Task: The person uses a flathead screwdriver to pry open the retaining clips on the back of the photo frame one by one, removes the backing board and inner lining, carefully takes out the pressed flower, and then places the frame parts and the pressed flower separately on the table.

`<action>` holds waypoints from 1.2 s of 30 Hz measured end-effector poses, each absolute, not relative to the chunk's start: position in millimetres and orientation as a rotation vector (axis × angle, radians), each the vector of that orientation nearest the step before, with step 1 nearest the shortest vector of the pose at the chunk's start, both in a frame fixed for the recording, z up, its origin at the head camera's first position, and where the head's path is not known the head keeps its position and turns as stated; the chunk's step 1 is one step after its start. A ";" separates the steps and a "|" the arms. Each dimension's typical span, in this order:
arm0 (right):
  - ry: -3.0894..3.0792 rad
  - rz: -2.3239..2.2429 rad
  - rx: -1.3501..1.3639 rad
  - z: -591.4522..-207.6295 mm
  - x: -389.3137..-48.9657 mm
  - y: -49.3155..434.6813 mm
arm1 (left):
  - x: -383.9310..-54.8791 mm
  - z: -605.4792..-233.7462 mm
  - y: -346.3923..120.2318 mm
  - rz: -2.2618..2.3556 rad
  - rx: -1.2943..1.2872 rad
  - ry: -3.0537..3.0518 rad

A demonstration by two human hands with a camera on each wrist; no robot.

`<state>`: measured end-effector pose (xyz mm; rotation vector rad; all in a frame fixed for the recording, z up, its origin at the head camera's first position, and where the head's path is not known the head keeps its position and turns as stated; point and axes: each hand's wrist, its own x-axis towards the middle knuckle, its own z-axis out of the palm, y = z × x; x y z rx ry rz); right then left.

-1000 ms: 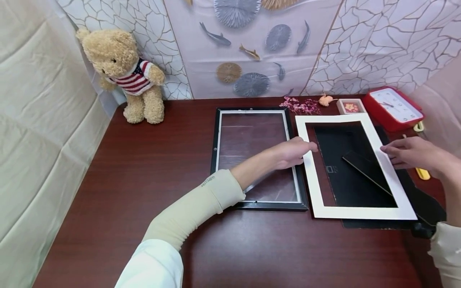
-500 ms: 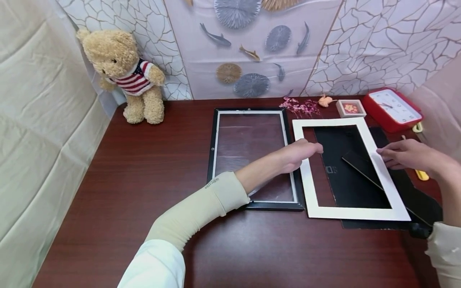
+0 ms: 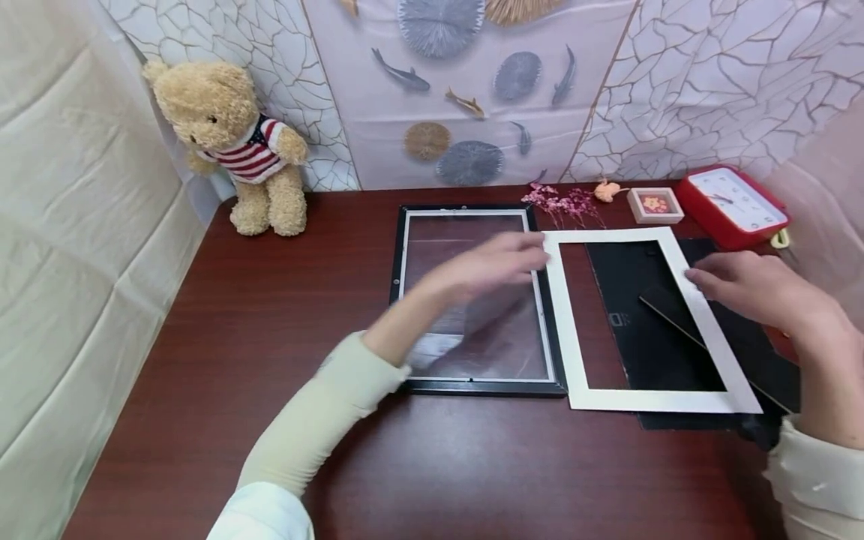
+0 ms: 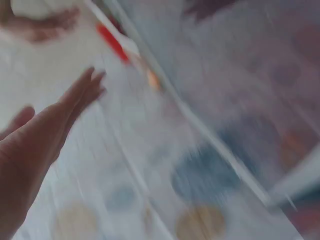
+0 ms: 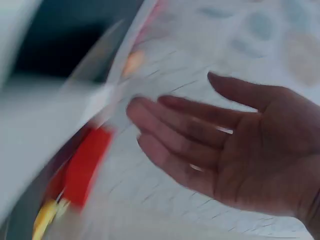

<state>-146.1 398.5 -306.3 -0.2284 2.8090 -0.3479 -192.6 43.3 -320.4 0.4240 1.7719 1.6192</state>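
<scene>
A white rectangular picture mat (image 3: 664, 401) lies at the right, its left edge along the black picture frame (image 3: 482, 388) with a transparent pane. Part of a black backing board (image 3: 617, 274) with a stand leg (image 3: 678, 321) shows through the mat's opening and past its right side. My left hand (image 3: 496, 262), blurred, is over the frame's upper right, fingers stretched toward the mat's top left corner. Beside the mat's right strip is my right hand (image 3: 756, 289). In the right wrist view its fingers (image 5: 185, 130) are loosely spread and hold nothing.
A teddy bear (image 3: 259, 157) sits at the back left. Along the back right are pink dried flowers (image 3: 563, 204), a small orange object (image 3: 607, 190), a small box with a flower (image 3: 655, 205) and a red clock (image 3: 732, 206). A patterned cloth (image 3: 499, 105) hangs behind.
The mat has shifted left toward the frame and now lies along it. My left hand has drawn back left and up from the mat's left strip. My right hand has moved left too.
</scene>
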 end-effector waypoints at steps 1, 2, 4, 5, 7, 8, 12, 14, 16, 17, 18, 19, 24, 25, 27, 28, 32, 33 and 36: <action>2.818 -0.401 -0.257 -302.3 -144.0 384.8 | -197.9 -319.2 27.6 1.626 0.442 1.830; 2.817 -0.442 -0.291 -299.6 -142.0 370.9 | -203.7 -318.9 11.4 1.623 0.450 1.896; 2.768 -0.543 -0.360 -297.6 -140.2 343.9 | -214.5 -321.5 -19.4 1.600 0.403 2.067; 2.732 -0.596 -0.396 -297.8 -139.9 331.4 | -219.1 -324.1 -34.5 1.560 0.372 2.175; 2.681 -0.623 -0.476 -299.8 -141.5 309.3 | -226.3 -330.9 -62.7 1.470 0.293 2.359; 2.656 -0.620 -0.503 -300.8 -142.9 299.7 | -228.6 -334.4 -75.9 1.425 0.254 2.420; 2.591 -0.600 -0.565 -305.7 -152.1 274.9 | -230.3 -346.6 -116.0 1.326 0.132 2.505; 2.591 -0.569 -0.580 -308.0 -157.1 269.0 | -228.5 -349.8 -127.1 1.320 0.108 2.482; 2.590 -0.552 -0.590 -310.7 -162.8 265.3 | -226.5 -351.5 -132.6 1.314 0.107 2.470; 2.584 -0.549 -0.587 -311.9 -166.0 263.8 | -225.9 -352.3 -133.9 1.322 0.106 2.454; 2.578 -0.545 -0.577 -313.2 -169.3 262.2 | -225.4 -352.8 -134.3 1.335 0.108 2.437; 2.567 -0.547 -0.561 -314.6 -172.7 260.7 | -225.1 -353.4 -134.0 1.340 0.109 2.426; 2.483 -0.609 -0.467 -324.3 -187.3 255.3 | -226.5 -357.3 -126.6 1.337 0.132 2.385; 2.473 -0.614 -0.455 -326.8 -188.9 254.8 | -226.8 -358.5 -124.4 1.323 0.140 2.388; 2.455 -0.624 -0.432 -331.7 -189.6 253.6 | -226.5 -360.4 -119.8 1.311 0.160 2.378; 2.451 -0.613 -0.424 -334.2 -188.9 252.9 | -226.2 -362.2 -117.5 1.303 0.167 2.373; 2.443 -0.599 -0.400 -344.9 -183.3 249.1 | -222.7 -369.7 -109.5 1.305 0.181 2.324; 2.443 -0.597 -0.397 -347.5 -181.9 248.2 | -221.7 -371.6 -108.1 1.319 0.168 2.313; 2.463 -0.592 -0.396 -351.7 -179.9 244.9 | -219.8 -373.2 -105.4 1.396 0.100 2.275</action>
